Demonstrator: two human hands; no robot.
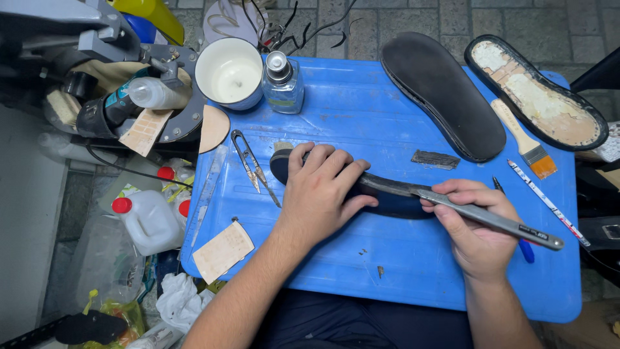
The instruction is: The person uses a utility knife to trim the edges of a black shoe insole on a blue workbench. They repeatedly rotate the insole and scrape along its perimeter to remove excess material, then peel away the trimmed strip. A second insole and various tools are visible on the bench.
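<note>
My left hand (321, 189) presses flat on a dark shoe sole (394, 201) that lies on the blue plastic board (400, 271). My right hand (475, 226) grips a long flat metal blade (491, 220), whose tip rests along the sole's upper edge near my left fingers. Much of the sole is hidden under my left hand.
Two more soles lie at the back right: a black one (442, 94) and one with pale residue (536, 90). A brush (524, 141), pencil (547, 201), thread snips (250, 160), white cup (229, 71), glass bottle (283, 83), dark strip (436, 159) and cardboard pieces (223, 251) surround the work.
</note>
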